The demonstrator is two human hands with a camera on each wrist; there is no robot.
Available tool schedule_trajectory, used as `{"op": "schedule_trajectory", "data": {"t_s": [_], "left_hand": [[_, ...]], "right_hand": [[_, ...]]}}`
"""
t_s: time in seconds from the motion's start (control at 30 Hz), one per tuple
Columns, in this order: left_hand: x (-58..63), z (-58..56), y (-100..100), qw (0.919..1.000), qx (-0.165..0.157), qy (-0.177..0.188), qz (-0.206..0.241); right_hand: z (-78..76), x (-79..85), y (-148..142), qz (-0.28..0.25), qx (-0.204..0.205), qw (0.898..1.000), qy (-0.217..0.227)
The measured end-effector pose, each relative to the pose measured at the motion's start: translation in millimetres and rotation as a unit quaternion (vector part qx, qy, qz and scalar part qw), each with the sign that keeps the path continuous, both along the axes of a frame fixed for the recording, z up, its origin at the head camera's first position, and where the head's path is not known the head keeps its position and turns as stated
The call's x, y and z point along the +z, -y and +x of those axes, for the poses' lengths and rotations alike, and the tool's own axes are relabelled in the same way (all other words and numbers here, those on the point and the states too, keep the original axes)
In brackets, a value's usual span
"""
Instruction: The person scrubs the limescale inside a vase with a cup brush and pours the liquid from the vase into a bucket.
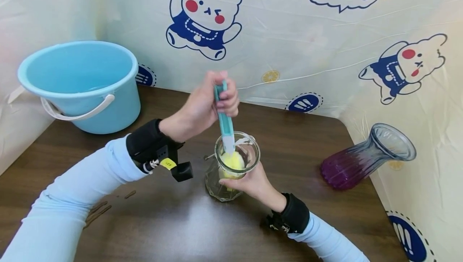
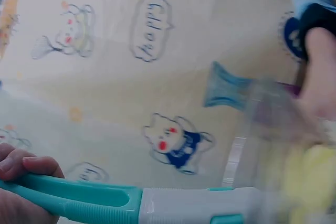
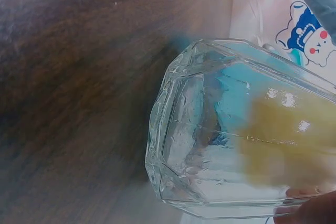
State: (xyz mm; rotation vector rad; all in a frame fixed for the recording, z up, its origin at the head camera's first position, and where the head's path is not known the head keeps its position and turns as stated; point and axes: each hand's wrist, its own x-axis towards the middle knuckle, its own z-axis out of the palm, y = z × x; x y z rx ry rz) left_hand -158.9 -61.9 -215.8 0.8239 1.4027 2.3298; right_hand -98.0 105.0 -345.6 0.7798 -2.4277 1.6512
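My left hand (image 1: 213, 101) grips the teal handle of a sponge bottle brush (image 1: 225, 123), which points down through the mouth of a clear glass jar (image 1: 218, 183). Inside the jar sits the brush's yellow sponge head (image 1: 233, 160), a yellow blur through the glass in the right wrist view. My right hand (image 1: 255, 183) holds the jar from the right, thumb across its front and the other fingers mostly hidden behind it. Facets and water drops show on the jar's base (image 3: 176, 129) in the right wrist view, close over the brown table.
A light blue bucket (image 1: 126, 105) with a white handle stands at the back left. At the right a ribbed glass vase (image 1: 361, 155), purple at its base, leans outward in view. Wet streaks (image 1: 97, 213) mark the table (image 1: 162, 222) near my left sleeve. Printed sheeting (image 1: 282, 33) lines the back.
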Motion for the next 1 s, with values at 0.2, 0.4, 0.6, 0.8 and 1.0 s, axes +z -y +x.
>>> {"op": "schedule_trajectory", "data": {"t_s": [0.2,0.4,0.6,0.8,1.0], "left_hand": [[28.0,8.6,14,0.9972,0.015,-0.051,0.052],[42.8,17.0,23,0.9904,0.026,-0.108,0.082],[42.3,22.5,21,0.9869,0.03,-0.13,0.091],[12.0,19.8,5,0.9912,0.017,-0.126,0.036],[-21.6,17.0,-12,0.9936,-0.014,-0.112,-0.007]], "right_hand": [[2.0,-0.6,0,-0.006,0.002,1.0,0.02],[-0.1,-1.2,0,-0.02,0.031,0.999,0.017],[-0.6,-0.5,0,-0.023,0.033,0.999,0.013],[2.3,1.1,1,-0.007,0.002,1.0,0.005],[2.0,2.4,1,-0.009,0.002,1.0,0.0]]}}
